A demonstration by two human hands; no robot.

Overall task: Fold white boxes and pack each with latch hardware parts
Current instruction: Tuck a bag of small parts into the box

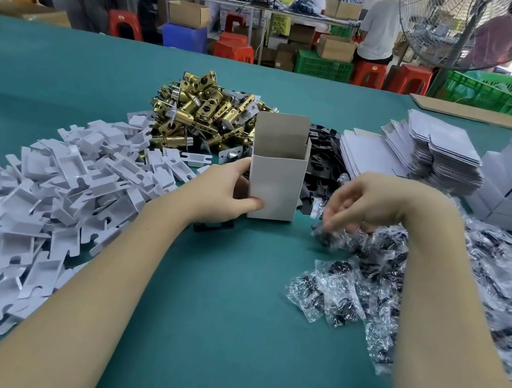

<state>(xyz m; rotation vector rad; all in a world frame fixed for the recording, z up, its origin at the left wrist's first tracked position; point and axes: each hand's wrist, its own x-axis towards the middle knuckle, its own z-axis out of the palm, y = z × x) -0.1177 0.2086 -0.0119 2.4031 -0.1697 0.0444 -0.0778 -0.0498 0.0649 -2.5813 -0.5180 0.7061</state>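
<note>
Open-topped white box [276, 177], upright on green counter [213, 322], gripped by left hand [224, 192]; right hand [365, 202] pinching bagged screw packet [325, 236] from pile beside; best steadied upright, packet dropped straight through opening.

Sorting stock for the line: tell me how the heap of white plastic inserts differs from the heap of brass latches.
The white plastic inserts are flat, matte trays with notched edges; the brass latches are shiny, rounded metal cylinders. The inserts spread in a wide, low heap at the near left, while the latches sit in a tighter, taller mound farther back, behind the open white box. Both lie loose and jumbled on the green table.
</note>
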